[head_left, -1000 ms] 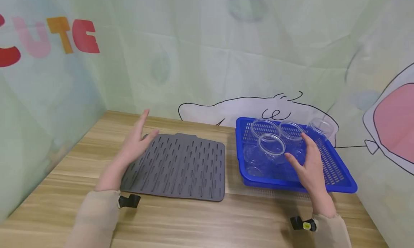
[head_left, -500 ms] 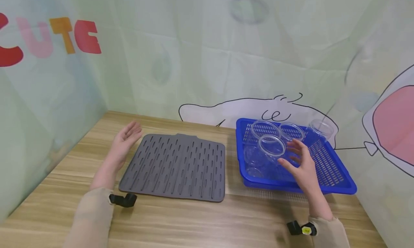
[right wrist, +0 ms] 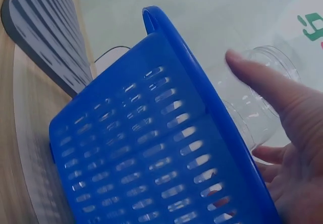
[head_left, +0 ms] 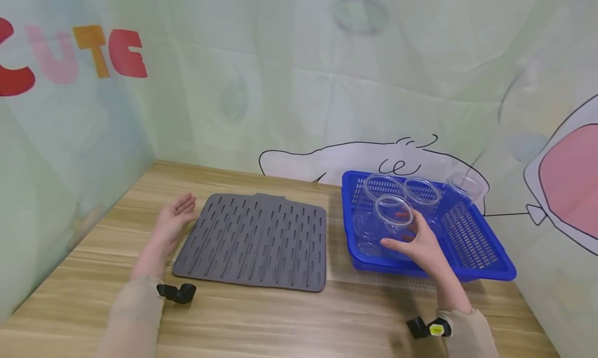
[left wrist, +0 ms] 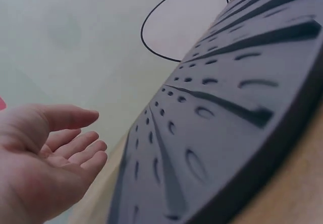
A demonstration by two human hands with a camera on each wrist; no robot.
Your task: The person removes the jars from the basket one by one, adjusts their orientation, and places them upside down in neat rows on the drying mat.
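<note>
In the head view my right hand [head_left: 422,246] reaches over a blue plastic basket [head_left: 490,273]. Thumb and fingers lie spread on either side of a clear plastic cup [head_left: 393,228], with some fingers visible through its wall. Seen from the right wrist, the thumb is straight beside the clear cup's rim [right wrist: 275,62], and the fingers are partly hidden by the basket wall [right wrist: 151,98]. Whether they touch the cup is unclear. My left hand [head_left: 170,225] is held palm inward with relaxed fingers, holding nothing, beside the left edge of a grey ridged drying mat [head_left: 254,238].
More clear cups stand or lie in the basket, including one [head_left: 422,184] behind and one [head_left: 464,184] at its back right edge. The mat lies flat on the wooden table [head_left: 280,321]. A printed cloth [head_left: 289,88] hangs behind.
My right hand has moved left and lower, from the cup's right side to around it. My left hand has drawn back from over the mat to its left edge. The cups have stayed put.
</note>
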